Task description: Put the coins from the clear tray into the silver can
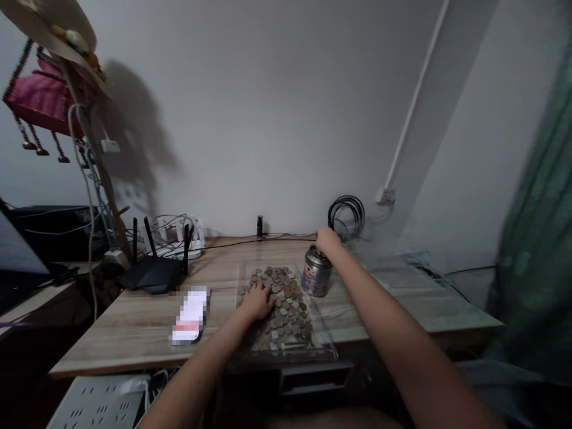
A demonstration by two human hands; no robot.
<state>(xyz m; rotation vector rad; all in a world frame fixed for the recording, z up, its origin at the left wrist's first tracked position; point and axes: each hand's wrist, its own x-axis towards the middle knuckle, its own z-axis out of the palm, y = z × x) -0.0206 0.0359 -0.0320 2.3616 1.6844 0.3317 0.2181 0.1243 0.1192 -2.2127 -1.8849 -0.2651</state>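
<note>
Many coins lie spread in a clear, shallow plastic tray at the table's front middle. My left hand rests on the left side of the coins, palm down, its fingers apart. A round metal tin with a printed label stands upright just right of the tray. Right over the tin's top is my right hand, its fingers closed and pointing down at it. Whatever those fingers may hold is hidden.
A phone lies left of the tray, with a black router behind it. Near the wall stand a small black bottle and a coiled black cable. Clear plastic lies at right. A power strip sits below the table edge.
</note>
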